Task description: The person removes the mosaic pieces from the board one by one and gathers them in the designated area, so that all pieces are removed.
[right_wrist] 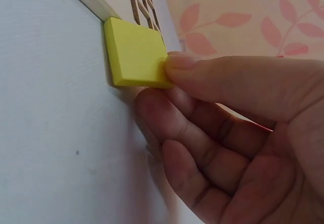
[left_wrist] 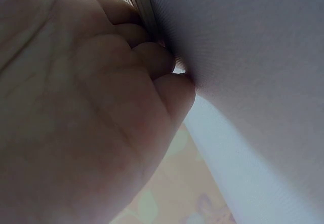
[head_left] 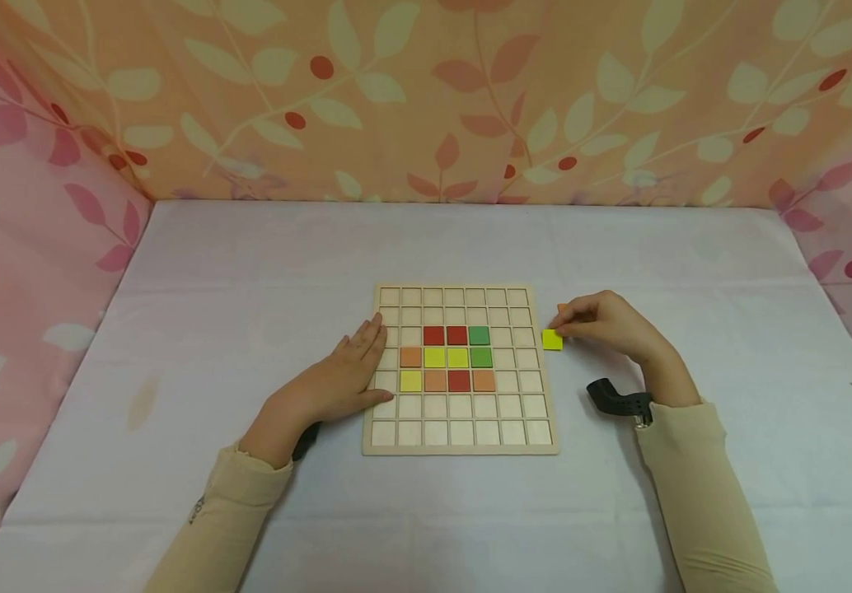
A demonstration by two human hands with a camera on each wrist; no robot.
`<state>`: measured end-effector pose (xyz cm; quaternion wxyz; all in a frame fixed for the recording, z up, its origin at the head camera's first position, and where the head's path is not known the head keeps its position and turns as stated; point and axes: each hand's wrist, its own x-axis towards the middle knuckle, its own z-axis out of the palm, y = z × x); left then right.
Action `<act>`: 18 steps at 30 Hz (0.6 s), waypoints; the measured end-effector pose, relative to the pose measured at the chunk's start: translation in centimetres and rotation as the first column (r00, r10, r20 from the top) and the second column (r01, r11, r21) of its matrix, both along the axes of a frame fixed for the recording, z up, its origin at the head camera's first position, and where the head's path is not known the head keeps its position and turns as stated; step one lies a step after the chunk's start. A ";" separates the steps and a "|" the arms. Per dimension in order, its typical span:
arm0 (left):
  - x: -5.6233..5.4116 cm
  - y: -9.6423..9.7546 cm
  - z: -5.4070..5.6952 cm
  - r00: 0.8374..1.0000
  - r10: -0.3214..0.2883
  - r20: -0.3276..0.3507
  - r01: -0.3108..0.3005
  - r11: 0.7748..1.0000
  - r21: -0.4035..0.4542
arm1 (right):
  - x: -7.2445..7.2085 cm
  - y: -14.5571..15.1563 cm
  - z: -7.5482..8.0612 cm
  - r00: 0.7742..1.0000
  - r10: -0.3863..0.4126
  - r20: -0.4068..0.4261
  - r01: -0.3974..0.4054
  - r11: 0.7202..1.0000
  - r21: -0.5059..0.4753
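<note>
A square wooden grid board (head_left: 463, 450) lies on the white-covered table. Red tiles (head_left: 445, 335), green tiles (head_left: 481, 357), yellow tiles (head_left: 446, 357) and orange tiles (head_left: 484, 380) fill several of its middle cells. My left hand (head_left: 337, 380) rests against the board's left edge, fingers extended and thumb apart; its palm and fingers (left_wrist: 101, 92) show in the left wrist view. Just off the board's right edge, my right hand (head_left: 607, 324) pinches a yellow square tile (right_wrist: 135, 54) by one side between thumb and fingers. The tile's held corner is hidden by the thumb.
An orange piece (head_left: 562, 307) peeks out beside the right hand, mostly covered by the fingers. A black wrist device (head_left: 615, 399) sticks out from the right sleeve. Floral cloth (head_left: 426, 107) hangs behind the table and along both sides.
</note>
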<state>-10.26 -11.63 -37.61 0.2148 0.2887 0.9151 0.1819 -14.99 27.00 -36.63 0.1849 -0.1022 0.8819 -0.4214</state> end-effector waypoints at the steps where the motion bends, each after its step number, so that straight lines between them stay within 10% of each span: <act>1: 0.0 0.0 0.0 1.000 0.001 0.000 -0.001 1.000 0.001 | 0.0 0.0 0.0 1.000 0.002 -0.003 -0.002 1.000 0.005; 18: 0.0 -0.1 0.1 1.000 -0.006 -0.002 0.006 1.000 0.006 | 0.1 0.0 0.2 0.999 0.021 -0.036 -0.020 0.999 0.033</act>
